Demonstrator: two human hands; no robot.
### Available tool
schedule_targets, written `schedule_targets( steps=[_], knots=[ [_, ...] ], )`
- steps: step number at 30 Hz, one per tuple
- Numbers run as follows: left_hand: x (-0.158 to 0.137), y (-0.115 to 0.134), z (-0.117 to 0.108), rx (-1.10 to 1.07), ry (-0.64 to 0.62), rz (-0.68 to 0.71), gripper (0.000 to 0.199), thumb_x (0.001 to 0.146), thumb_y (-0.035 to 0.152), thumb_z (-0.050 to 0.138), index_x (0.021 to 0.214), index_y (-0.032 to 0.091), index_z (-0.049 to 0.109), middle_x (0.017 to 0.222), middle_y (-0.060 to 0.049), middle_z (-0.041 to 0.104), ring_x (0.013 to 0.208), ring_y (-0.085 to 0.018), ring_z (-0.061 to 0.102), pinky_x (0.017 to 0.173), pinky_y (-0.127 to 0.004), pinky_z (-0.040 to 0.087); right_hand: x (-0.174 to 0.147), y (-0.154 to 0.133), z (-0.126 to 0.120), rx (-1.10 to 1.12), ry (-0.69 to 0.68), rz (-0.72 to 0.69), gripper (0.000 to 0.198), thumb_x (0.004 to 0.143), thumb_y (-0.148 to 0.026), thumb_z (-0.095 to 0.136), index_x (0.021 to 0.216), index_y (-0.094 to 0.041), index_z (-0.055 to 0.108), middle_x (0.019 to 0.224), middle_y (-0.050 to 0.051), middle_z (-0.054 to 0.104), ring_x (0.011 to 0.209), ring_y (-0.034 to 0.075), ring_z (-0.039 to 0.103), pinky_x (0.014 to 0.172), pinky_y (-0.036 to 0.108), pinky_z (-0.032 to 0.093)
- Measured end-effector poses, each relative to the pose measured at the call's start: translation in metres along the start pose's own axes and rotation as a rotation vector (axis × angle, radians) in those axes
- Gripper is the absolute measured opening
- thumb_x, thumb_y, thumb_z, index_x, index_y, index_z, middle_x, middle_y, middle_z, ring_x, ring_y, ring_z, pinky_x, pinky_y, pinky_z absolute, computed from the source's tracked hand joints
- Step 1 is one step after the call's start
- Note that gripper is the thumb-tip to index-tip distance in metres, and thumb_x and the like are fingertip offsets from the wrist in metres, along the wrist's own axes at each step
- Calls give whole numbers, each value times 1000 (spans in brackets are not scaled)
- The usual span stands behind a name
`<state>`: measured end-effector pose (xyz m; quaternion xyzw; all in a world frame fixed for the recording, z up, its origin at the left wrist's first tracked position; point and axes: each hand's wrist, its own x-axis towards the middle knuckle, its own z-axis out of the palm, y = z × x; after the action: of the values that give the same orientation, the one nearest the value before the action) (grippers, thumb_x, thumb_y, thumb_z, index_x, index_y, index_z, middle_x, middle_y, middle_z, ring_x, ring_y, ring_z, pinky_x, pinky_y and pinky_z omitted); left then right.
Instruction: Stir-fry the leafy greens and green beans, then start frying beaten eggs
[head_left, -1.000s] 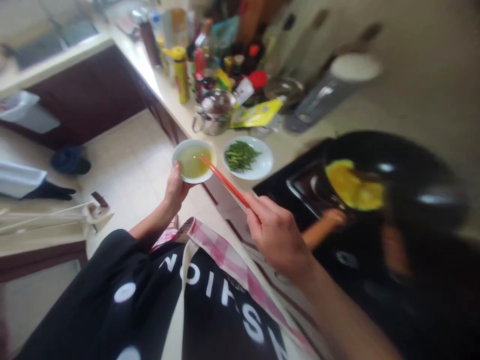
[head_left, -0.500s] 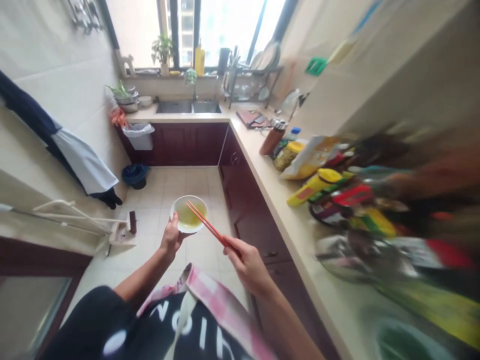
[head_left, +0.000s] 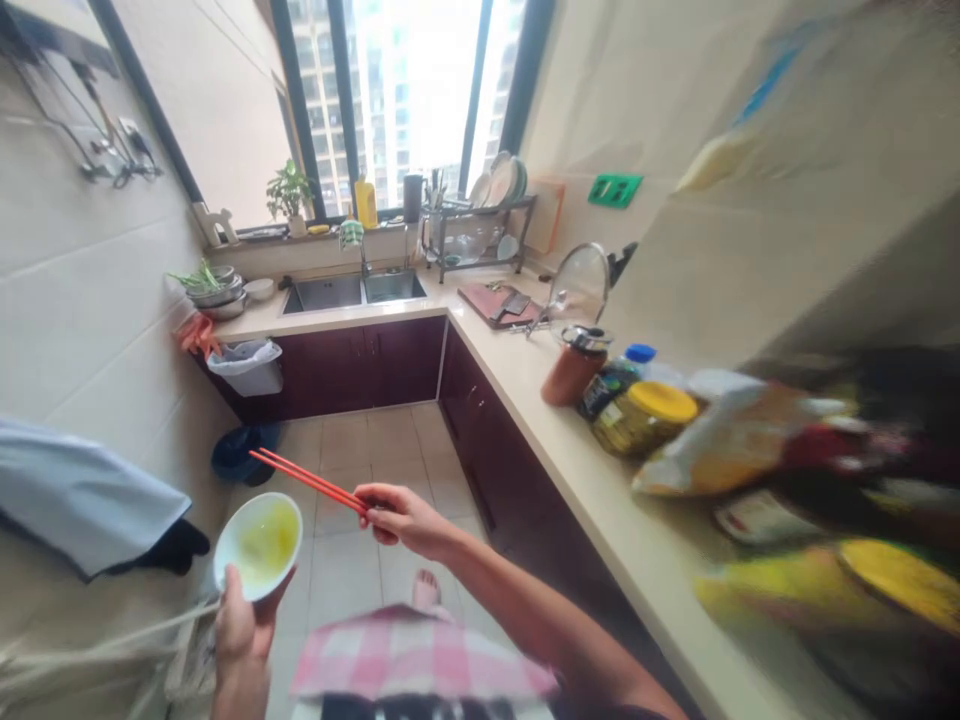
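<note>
A white bowl [head_left: 232, 535] with yellowish-green liquid in it is held over the floor at the lower left. My left hand [head_left: 244, 625] grips it with the thumb at the near rim and fingers beneath, and the bowl tilts a little. Red chopsticks [head_left: 311, 482] are pinched in my right hand [head_left: 401, 520], in the middle of the view. Their tips point left, above the bowl's far rim and apart from the liquid. Part of a pink checked apron [head_left: 420, 655] shows below my right forearm.
A long counter [head_left: 517, 400] runs along the right, carrying a brown bottle [head_left: 574, 375], a yellow-lidded jar [head_left: 645, 420] and several blurred packages. Ahead are a double sink [head_left: 326, 292], a dish rack [head_left: 480, 225] and a cutting board [head_left: 499, 305]. A blue bin [head_left: 236, 455] stands on the floor.
The view has shifted forward toward the sink. My left hand and the bowl have moved left and lower. The chopsticks have come away from over the bowl's liquid and now point more to the left.
</note>
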<state>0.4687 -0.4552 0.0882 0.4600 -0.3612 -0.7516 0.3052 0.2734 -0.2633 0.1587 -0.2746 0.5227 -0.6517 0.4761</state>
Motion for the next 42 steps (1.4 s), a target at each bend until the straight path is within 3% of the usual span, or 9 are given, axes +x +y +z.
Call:
schedule_targets(
  steps=[3,7,13,17,20,26,30,35,42],
  knots=[
    [28,19,26,4,164,115,59,83,47,59,141,49,54,145,5,61,145,-32,41,101,-48,57,63,-28,-45,73,-66,56,40,70,-27,66,108,-17,55,76,-4,54,51,3,39,48,19,25],
    [62,24,64,55,273,114,57,80,45,46,131,67,54,135,23,62,144,-24,44,96,-44,60,134,-53,-104,-5,-86,126,28,79,-29,59,104,-17,55,63,-8,42,47,3,27,43,18,16],
    [103,49,147,-141,403,23,44,94,39,48,136,35,61,154,0,52,144,-31,44,100,-44,57,244,-66,-183,-150,49,81,35,80,-48,65,84,-17,50,55,-10,33,45,3,25,42,17,16],
    [174,76,204,-182,384,111,36,100,32,41,124,30,67,135,-7,67,139,-31,52,87,-42,63,338,-83,-245,-122,279,-2,46,74,-51,73,67,-19,41,48,-9,32,42,2,26,41,18,20],
    [238,93,248,-198,373,130,35,102,32,40,124,29,66,128,-8,70,130,-29,60,86,-42,64,405,-108,-303,-97,437,-19,45,87,-51,62,64,-19,38,48,-7,35,41,3,32,42,18,27],
    [353,132,360,-205,249,96,32,101,33,48,124,22,67,120,-12,71,116,-29,68,86,-51,63,512,-169,-418,-62,740,-42,26,100,-35,45,90,-12,54,62,-1,58,48,5,52,45,15,35],
    [420,155,440,-195,161,38,31,101,34,48,122,21,67,120,-12,71,112,-30,69,85,-53,63,588,-201,-482,-33,817,-67,22,102,-32,44,95,-14,53,69,-1,63,46,2,47,41,12,27],
    [503,163,531,-174,86,-6,30,101,35,50,122,21,66,124,-11,70,111,-31,70,88,-56,61,698,-221,-556,118,945,-46,21,105,-30,38,98,-16,51,73,0,62,52,6,60,41,11,36],
    [615,144,635,-162,155,-119,32,98,29,58,128,21,63,120,-12,72,111,-27,71,90,-44,62,815,-229,-617,101,910,90,23,106,-35,32,110,-17,46,72,-1,57,50,9,60,45,16,46]
  ],
)
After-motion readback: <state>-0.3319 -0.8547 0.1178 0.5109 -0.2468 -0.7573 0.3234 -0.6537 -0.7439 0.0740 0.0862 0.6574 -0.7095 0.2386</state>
